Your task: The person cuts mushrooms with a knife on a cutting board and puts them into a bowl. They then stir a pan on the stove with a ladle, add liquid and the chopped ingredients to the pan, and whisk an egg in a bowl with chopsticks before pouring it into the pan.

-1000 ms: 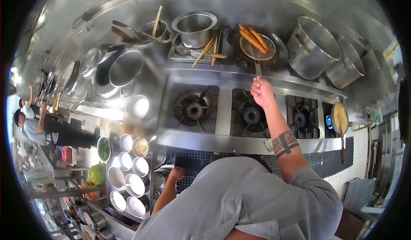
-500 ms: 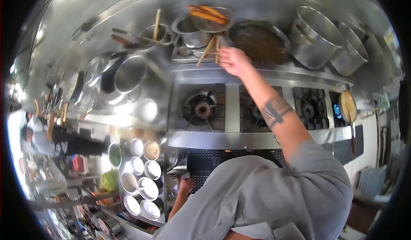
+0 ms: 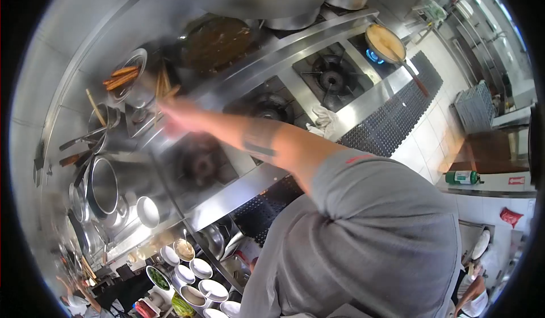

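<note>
My right hand [image 3: 179, 118] is smeared by motion beside the wooden sticks [image 3: 164, 88] on the metal tray, and its grip cannot be made out. Long fried brown pieces [image 3: 122, 78] lie in the round skimmer over the steel pot [image 3: 142, 91], up and left of that hand. Whether the hand touches the skimmer's handle is unclear. Only a sliver of my left hand [image 3: 252, 264] shows low down between my shirt and the drawer front, its fingers hidden. A wide pan of dark oil [image 3: 218, 42] sits on the back shelf.
A pan of yellowish food [image 3: 386, 42] stands by a blue flame at the right burner. A white cloth [image 3: 325, 120] lies on the stove edge. White tubs [image 3: 201, 268] stand at lower left. Other people are at the lower left and lower right [image 3: 472, 295].
The view has turned and shifted rightward. The skimmer with the fried pieces has gone from over the oil pan to the steel pot, and my right arm has swung left.
</note>
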Demonstrator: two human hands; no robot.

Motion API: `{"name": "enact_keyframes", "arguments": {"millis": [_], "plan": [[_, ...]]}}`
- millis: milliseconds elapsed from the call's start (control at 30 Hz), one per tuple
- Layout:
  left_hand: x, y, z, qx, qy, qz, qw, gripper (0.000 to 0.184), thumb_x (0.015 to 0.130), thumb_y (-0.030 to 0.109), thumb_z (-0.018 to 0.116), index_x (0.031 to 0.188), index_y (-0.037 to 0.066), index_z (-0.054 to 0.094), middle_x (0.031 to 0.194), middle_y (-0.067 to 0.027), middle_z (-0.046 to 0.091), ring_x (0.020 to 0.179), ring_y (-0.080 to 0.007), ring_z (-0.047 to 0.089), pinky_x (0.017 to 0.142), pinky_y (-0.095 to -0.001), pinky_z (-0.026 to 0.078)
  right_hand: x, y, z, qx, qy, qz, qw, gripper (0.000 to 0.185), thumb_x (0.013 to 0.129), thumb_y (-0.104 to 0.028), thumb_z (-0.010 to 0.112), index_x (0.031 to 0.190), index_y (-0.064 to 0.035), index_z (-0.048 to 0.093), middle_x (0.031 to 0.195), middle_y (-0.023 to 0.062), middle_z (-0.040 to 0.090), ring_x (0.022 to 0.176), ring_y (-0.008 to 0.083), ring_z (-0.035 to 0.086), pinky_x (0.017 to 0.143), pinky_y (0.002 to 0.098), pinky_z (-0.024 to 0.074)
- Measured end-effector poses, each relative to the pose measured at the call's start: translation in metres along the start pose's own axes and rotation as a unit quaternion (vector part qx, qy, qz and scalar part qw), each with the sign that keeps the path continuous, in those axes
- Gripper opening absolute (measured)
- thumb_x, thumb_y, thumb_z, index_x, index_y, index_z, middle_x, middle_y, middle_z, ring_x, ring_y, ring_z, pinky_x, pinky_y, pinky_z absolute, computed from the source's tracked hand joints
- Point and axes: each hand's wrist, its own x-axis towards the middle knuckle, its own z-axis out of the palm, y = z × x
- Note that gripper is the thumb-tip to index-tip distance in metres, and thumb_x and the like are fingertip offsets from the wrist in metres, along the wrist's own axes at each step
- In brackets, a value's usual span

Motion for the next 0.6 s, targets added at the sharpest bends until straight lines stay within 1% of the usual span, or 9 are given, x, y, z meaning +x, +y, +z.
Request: {"name": "enact_keyframes", "arguments": {"millis": [67, 100, 167, 233, 300, 367, 467, 533, 600], "plan": [[0.012, 0.015, 0.002, 0.023, -0.017, 0.018, 0.999, 0.032, 0.106, 0.028, 0.051, 0.104, 0.002, 0.068, 0.096, -0.0134, 0.072, 0.089, -0.0296, 0.071, 0.074, -0.0432, 0.057, -0.113, 0.025, -0.062, -0.141, -0.005, 0.044, 0.989, 0.047, 0.11, -0.045, 0.044, 0.088, -0.0046, 0.056, 0.057, 0.0066, 0.056, 0.055, 0.0189, 0.064, 0.046, 0.0316, 0.0475], [0.019, 0.024, 0.005, 0.04, -0.026, 0.032, 0.998, 0.032, 0.106, 0.028, 0.051, 0.105, 0.001, 0.068, 0.096, -0.0136, 0.072, 0.09, -0.0299, 0.071, 0.075, -0.0434, 0.057, -0.176, 0.033, -0.1, -0.223, 0.029, 0.081, 0.971, 0.044, 0.109, -0.043, 0.048, 0.087, -0.0058, 0.058, 0.064, 0.0058, 0.059, 0.059, 0.0176, 0.065, 0.047, 0.0298, 0.0476], [0.041, 0.051, 0.012, 0.084, -0.051, 0.071, 0.993, 0.033, 0.106, 0.029, 0.051, 0.105, 0.001, 0.068, 0.097, -0.0141, 0.072, 0.092, -0.0306, 0.071, 0.076, -0.0438, 0.057, -0.301, 0.078, -0.2, 0.014, 0.165, 0.192, 0.967, 0.036, 0.104, -0.042, 0.061, 0.097, -0.0068, 0.064, 0.08, 0.0062, 0.065, 0.064, 0.0184, 0.064, 0.052, 0.0298, 0.0513], [0.069, 0.087, 0.025, 0.148, -0.08, 0.126, 0.978, 0.033, 0.107, 0.029, 0.051, 0.106, 0.001, 0.068, 0.099, -0.0145, 0.072, 0.093, -0.0313, 0.071, 0.078, -0.0442, 0.056, -0.435, 0.071, -0.291, 0.036, 0.344, 0.192, 0.919, 0.021, 0.1, -0.026, 0.064, 0.103, -0.0055, 0.066, 0.084, 0.0094, 0.068, 0.072, 0.0242, 0.069, 0.06, 0.0381, 0.0563], [0.105, 0.136, 0.048, 0.231, -0.105, 0.203, 0.946, 0.034, 0.107, 0.03, 0.051, 0.106, 0.0, 0.068, 0.1, -0.015, 0.072, 0.095, -0.032, 0.071, 0.08, -0.0446, 0.056, -0.56, 0.054, -0.405, 0.111, 0.52, 0.068, 0.844, 0.032, 0.104, -0.026, 0.048, 0.103, -0.0005, 0.068, 0.09, 0.0126, 0.071, 0.076, 0.0265, 0.069, 0.067, 0.0423, 0.0576], [0.148, 0.198, 0.08, 0.324, -0.111, 0.292, 0.893, 0.035, 0.107, 0.03, 0.051, 0.107, 0.0, 0.068, 0.101, -0.0154, 0.072, 0.097, -0.0327, 0.07, 0.082, -0.045, 0.056, -0.65, 0.003, -0.507, 0.168, 0.588, -0.121, 0.782, 0.055, 0.109, -0.049, 0.043, 0.107, 0.0012, 0.064, 0.085, 0.013, 0.069, 0.076, 0.0287, 0.067, 0.07, 0.0424, 0.0575], [0.18, 0.365, 0.143, 0.265, -0.219, 0.233, 0.91, 0.04, 0.108, 0.034, 0.05, 0.114, -0.002, 0.067, 0.115, -0.0202, 0.07, 0.116, -0.0379, 0.062, 0.1, -0.0461, 0.049, -0.697, -0.131, -0.555, 0.223, 0.61, -0.175, 0.74, 0.074, 0.107, -0.059, 0.039, 0.129, 0.0093, 0.055, 0.12, 0.0243, 0.066, 0.102, 0.0348, 0.067, 0.088, 0.0465, 0.0583], [0.205, 0.439, 0.209, 0.147, -0.167, 0.291, 0.931, 0.041, 0.107, 0.035, 0.052, 0.116, -0.001, 0.068, 0.118, -0.0225, 0.069, 0.118, -0.0381, 0.061, 0.102, -0.0465, 0.048, -0.709, -0.174, -0.593, 0.216, 0.512, -0.124, 0.822, 0.074, 0.106, -0.058, 0.045, 0.138, 0.009, 0.05, 0.13, 0.0265, 0.06, 0.111, 0.0364, 0.064, 0.094, 0.044, 0.0573], [0.226, 0.537, 0.263, 0.185, -0.163, 0.275, 0.929, 0.042, 0.101, 0.035, 0.066, 0.125, 0.001, 0.068, 0.125, -0.0161, 0.071, 0.118, -0.0266, 0.066, 0.102, -0.0376, 0.05, -0.701, -0.2, -0.607, 0.224, 0.505, -0.068, 0.831, 0.064, 0.105, -0.051, 0.053, 0.133, 0.0068, 0.053, 0.121, 0.0247, 0.065, 0.095, 0.0289, 0.067, 0.078, 0.0331, 0.0601]]}}
